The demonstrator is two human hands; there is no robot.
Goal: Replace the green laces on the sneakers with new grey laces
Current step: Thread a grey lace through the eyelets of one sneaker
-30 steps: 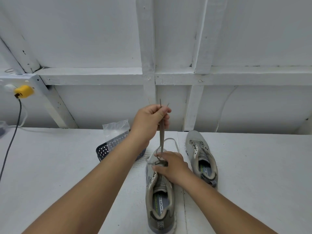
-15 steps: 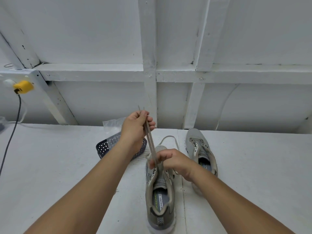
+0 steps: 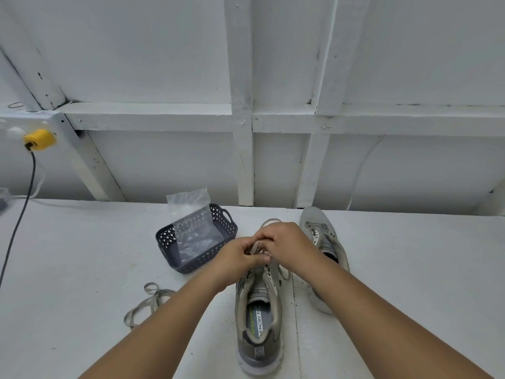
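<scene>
Head view showed both the left hand [image 3: 237, 259] and right hand [image 3: 284, 243] pinching the lace [image 3: 255, 246] over the near sneaker [image 3: 259, 310]; slack could pull it from an eyelet.

Both forearms reach forward, the left hand [image 3: 237, 259] and right hand [image 3: 287, 245] meeting, fingers curled and pinching.

The left hand [image 3: 240, 258] has come down from its raised pull; it now meets the right hand [image 3: 284, 244] over the near sneaker [image 3: 259, 310], both pinching the grey lace [image 3: 255, 246].
</scene>
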